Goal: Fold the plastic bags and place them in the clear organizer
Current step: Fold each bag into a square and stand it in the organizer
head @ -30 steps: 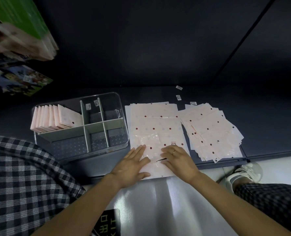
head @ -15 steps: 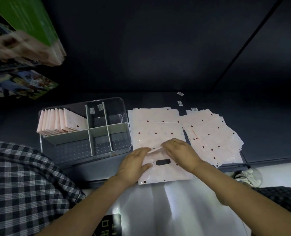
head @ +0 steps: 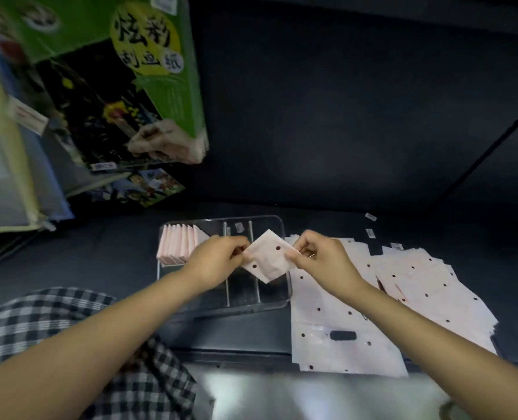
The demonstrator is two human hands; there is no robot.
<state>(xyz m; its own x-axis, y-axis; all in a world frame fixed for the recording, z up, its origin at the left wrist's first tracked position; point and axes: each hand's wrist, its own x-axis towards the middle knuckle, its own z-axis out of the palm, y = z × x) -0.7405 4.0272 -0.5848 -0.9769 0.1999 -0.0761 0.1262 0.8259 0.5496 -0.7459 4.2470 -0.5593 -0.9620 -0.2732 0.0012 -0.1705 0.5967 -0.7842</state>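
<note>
A folded pink plastic bag (head: 268, 257) with dark dots hangs in the air above the clear organizer (head: 277, 301). My left hand (head: 218, 259) pinches its left corner and my right hand (head: 318, 256) pinches its right corner. Inside the organizer's back-left compartment, a row of folded bags (head: 176, 245) stands upright. To the organizer's right, flat unfolded bags (head: 339, 328) lie on the dark shelf, and a second fanned pile of bags (head: 427, 286) lies further right.
Green and colourful product boxes (head: 124, 80) hang over the shelf at the upper left. Small white labels (head: 370, 232) lie on the dark shelf behind the bags. My checked trouser leg (head: 48, 316) shows at the lower left, and the shelf's front edge (head: 236, 356) runs below the organizer.
Both hands have left the flat bag on the shelf and now hold a small folded bag up over the organizer. The view has shifted, bringing the boxes at the left closer.
</note>
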